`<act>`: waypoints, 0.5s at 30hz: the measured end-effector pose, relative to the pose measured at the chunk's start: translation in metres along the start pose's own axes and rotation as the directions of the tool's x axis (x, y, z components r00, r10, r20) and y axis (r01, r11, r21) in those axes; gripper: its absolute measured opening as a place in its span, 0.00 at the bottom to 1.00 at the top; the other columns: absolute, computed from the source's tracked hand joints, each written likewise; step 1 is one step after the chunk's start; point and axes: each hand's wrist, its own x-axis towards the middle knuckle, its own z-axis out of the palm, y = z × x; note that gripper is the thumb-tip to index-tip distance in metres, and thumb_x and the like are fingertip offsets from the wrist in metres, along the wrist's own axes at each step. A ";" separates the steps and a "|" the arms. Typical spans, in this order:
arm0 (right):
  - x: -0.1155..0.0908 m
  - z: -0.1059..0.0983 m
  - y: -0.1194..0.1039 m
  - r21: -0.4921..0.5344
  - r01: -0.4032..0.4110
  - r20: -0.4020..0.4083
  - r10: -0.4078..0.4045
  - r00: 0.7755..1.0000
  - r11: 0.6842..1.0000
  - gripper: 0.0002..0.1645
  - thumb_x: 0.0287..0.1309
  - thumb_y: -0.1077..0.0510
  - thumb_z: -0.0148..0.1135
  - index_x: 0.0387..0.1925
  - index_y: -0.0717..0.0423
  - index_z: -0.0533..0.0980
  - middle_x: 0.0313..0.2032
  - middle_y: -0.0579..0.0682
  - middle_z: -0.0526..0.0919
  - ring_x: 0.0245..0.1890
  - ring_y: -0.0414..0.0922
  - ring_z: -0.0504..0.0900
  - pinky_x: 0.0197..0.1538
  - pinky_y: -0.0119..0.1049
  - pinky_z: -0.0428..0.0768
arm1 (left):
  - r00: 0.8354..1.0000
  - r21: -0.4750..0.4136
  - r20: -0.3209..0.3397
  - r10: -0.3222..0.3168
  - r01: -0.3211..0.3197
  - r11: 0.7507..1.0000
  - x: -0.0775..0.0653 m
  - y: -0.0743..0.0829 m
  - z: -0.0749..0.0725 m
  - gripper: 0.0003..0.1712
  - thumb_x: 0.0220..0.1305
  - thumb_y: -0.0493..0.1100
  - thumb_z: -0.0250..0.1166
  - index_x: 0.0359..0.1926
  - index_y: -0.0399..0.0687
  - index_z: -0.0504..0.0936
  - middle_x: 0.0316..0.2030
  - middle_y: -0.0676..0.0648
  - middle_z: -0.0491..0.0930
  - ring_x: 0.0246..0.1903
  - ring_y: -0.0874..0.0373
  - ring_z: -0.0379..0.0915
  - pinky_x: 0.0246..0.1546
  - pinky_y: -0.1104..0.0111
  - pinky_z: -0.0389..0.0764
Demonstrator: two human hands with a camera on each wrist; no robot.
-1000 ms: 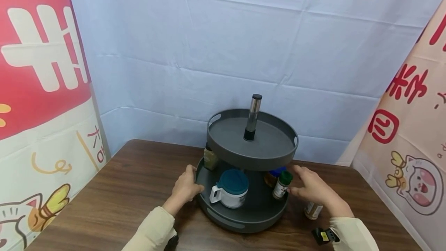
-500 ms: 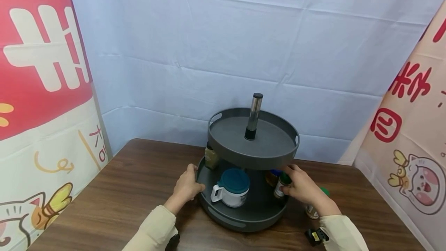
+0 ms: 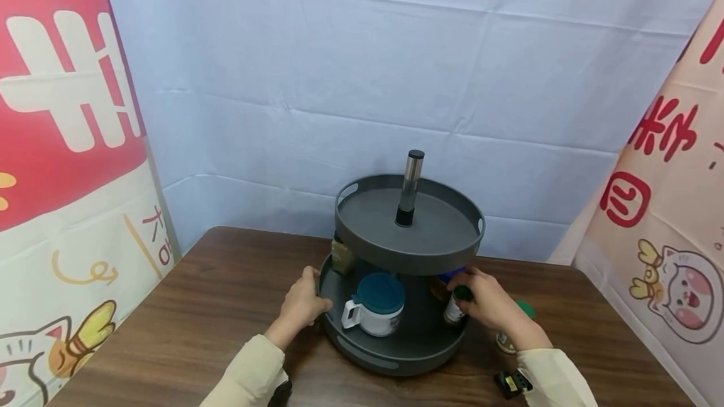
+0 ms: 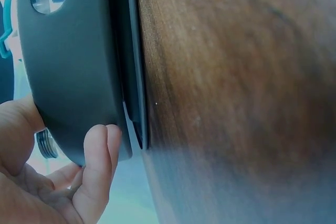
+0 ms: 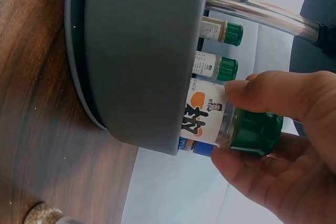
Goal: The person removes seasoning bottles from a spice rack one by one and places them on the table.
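A dark grey two-tier turntable stands on the table, its lower tray [image 3: 390, 357] under a bare upper tray [image 3: 367, 231]. My left hand [image 3: 302, 300] grips the lower tray's left rim, thumb over the top and fingers along the outer wall [image 4: 73, 61]. At the right side of that tray, my right hand [image 3: 494, 303] pinches a spice jar [image 5: 205, 111] just below its green cap [image 5: 257, 132], between thumb and fingers. The jar has a white label and sits inside the rim. A white handled seasoning pot [image 3: 380, 322] with a teal lid stands at the tray's front.
Behind the pinched jar is a blue-lidded jar [image 3: 452, 274]; a dark-capped jar [image 3: 342, 258] stands at the left. Further green-capped jars [image 5: 228, 69] show in the right wrist view. Another green-capped jar [image 3: 526, 308] is on the table, partly behind my right wrist. A metal pole [image 3: 410, 187] rises centrally.
My right hand has moved left from outside the rim to the green-capped spice jar and taken hold of it. My left hand stays on the rim.
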 end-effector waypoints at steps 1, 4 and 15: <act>0.000 0.000 0.000 0.003 -0.004 0.003 0.004 1.000 1.000 0.13 0.46 0.69 0.66 0.37 0.56 0.79 0.45 0.61 0.73 0.42 0.58 0.76 0.36 0.46 0.75 | 1.000 0.000 0.000 -0.001 0.001 1.000 0.000 0.000 0.000 0.36 0.50 0.36 0.67 0.60 0.38 0.62 0.33 0.40 0.73 0.09 0.55 0.67 0.11 0.64 0.71; 0.000 0.000 0.000 0.007 -0.011 0.005 0.011 1.000 1.000 0.13 0.46 0.69 0.66 0.37 0.56 0.79 0.44 0.60 0.74 0.42 0.57 0.76 0.36 0.46 0.75 | 1.000 0.001 0.001 -0.003 0.003 1.000 0.000 -0.001 0.001 0.36 0.50 0.36 0.67 0.60 0.38 0.62 0.32 0.40 0.73 0.09 0.55 0.67 0.11 0.64 0.71; -0.002 -0.003 0.000 0.021 0.014 0.001 -0.014 1.000 1.000 0.14 0.47 0.68 0.66 0.39 0.56 0.79 0.43 0.58 0.74 0.40 0.54 0.76 0.34 0.43 0.74 | 1.000 -0.003 0.007 -0.008 0.008 1.000 0.000 0.000 0.000 0.36 0.50 0.36 0.67 0.60 0.39 0.62 0.33 0.39 0.73 0.09 0.55 0.68 0.12 0.64 0.71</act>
